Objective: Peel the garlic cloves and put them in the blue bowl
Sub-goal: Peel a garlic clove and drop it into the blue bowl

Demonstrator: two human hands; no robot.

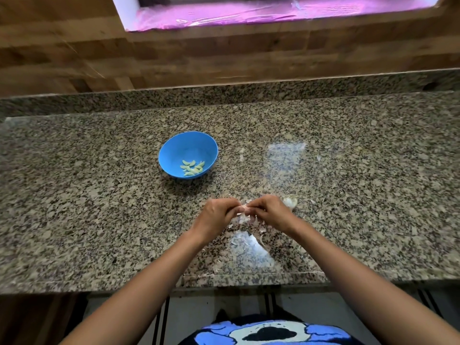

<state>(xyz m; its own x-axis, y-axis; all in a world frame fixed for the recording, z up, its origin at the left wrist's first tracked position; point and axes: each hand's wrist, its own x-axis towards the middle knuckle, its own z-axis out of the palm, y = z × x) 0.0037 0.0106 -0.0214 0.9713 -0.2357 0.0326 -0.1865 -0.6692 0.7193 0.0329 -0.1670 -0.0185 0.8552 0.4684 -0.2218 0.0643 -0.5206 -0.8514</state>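
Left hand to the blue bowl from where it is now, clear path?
Probably yes. The blue bowl sits ahead and to the left of the left hand, with only bare countertop between them. But both the left hand and the right hand are pinching a garlic clove, so peeling comes first.

Speckled granite worktop point(99, 195) carrying 1 blue bowl point(174, 150), a partial garlic bulb point(290, 201) at right, and loose papery skins point(245, 241) near the front edge.
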